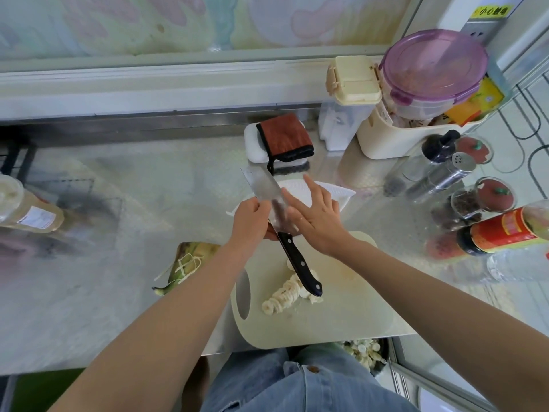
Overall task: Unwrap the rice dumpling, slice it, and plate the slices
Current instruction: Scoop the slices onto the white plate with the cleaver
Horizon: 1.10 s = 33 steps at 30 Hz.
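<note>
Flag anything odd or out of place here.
The left hand grips the knife by its blade, handle free, with the right hand flat against the blade over the white plate. The cutting board overhangs the counter edge.

Bright, diffuse daylight, apparently through the far patterned pane (178,22). Milky glare and smeared reflections across the steel counter (133,233); only faint, soft shadows. Motion blur on the knife blade (266,190) and right hand (319,217). Strong wide-angle bending at the edges; right-side jars (466,203) soft.
</note>
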Each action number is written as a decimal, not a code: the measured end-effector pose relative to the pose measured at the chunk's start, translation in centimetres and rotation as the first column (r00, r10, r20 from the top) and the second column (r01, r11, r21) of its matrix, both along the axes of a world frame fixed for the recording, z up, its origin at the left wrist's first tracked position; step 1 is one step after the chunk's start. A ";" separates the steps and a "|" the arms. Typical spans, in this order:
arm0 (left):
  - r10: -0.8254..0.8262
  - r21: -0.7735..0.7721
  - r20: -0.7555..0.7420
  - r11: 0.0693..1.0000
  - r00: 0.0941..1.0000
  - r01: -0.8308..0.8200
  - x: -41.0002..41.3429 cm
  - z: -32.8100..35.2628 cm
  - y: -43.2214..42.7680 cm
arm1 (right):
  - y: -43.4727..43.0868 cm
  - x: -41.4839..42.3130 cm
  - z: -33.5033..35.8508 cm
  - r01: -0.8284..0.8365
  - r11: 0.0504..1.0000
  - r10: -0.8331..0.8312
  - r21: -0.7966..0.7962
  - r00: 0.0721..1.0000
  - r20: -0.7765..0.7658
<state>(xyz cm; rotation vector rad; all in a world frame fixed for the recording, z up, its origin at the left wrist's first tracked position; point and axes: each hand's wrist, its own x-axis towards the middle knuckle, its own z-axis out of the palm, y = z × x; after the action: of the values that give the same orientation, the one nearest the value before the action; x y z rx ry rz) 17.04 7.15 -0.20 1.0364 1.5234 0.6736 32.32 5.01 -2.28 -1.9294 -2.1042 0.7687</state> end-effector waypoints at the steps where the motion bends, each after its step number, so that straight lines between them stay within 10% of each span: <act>1: 0.000 -0.006 0.008 1.000 1.000 0.000 0.0 0.0 0.0 | 0.0 -0.1 -0.1 -0.025 1.000 0.025 0.000 1.000 0.009; 15: 0.036 0.053 -0.020 0.998 0.999 -0.035 0.3 0.4 -1.0 | -1.2 1.3 0.5 0.127 0.988 -0.131 -0.086 0.990 -0.044; 23: 0.068 0.091 -0.088 0.994 0.994 -0.060 2.1 0.1 -1.6 | -4.3 1.4 3.6 -0.038 0.993 0.051 -0.116 0.992 0.117; 33: -0.035 0.156 -0.024 0.987 0.999 0.039 5.5 0.3 -7.6 | -9.8 5.8 1.8 0.264 0.964 -0.263 -0.033 0.931 -0.252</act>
<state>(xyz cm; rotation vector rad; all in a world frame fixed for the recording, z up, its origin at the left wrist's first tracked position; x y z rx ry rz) 22.54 -0.48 0.07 1.1905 1.4842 0.7673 38.08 -4.82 -0.48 -1.9399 -1.6553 0.8996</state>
